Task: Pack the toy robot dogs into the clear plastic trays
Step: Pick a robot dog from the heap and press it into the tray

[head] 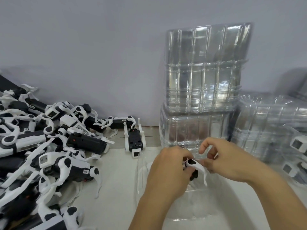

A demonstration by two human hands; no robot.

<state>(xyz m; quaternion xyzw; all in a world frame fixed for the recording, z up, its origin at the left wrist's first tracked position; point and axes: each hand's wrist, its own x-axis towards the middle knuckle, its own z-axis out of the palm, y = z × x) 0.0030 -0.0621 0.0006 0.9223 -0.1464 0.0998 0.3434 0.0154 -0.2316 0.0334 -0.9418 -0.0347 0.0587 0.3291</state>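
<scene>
Dozens of glossy black-and-white toy robot dogs (49,146) lie heaped well left of the left hand (167,171). Ribbed clear plastic trays (204,83) stand stacked just beyond both hands. Between them, over a clear tray (199,205) on the pale surface (116,180), the left hand and right hand (227,161) grasp one dog (193,166), its curved white leg pointing down-right; its body axis is hidden.

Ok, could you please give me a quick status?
Both hands, left hand and right hand, gripping one toy dog. Over clear tray, not seated. Nothing blocking.
</scene>
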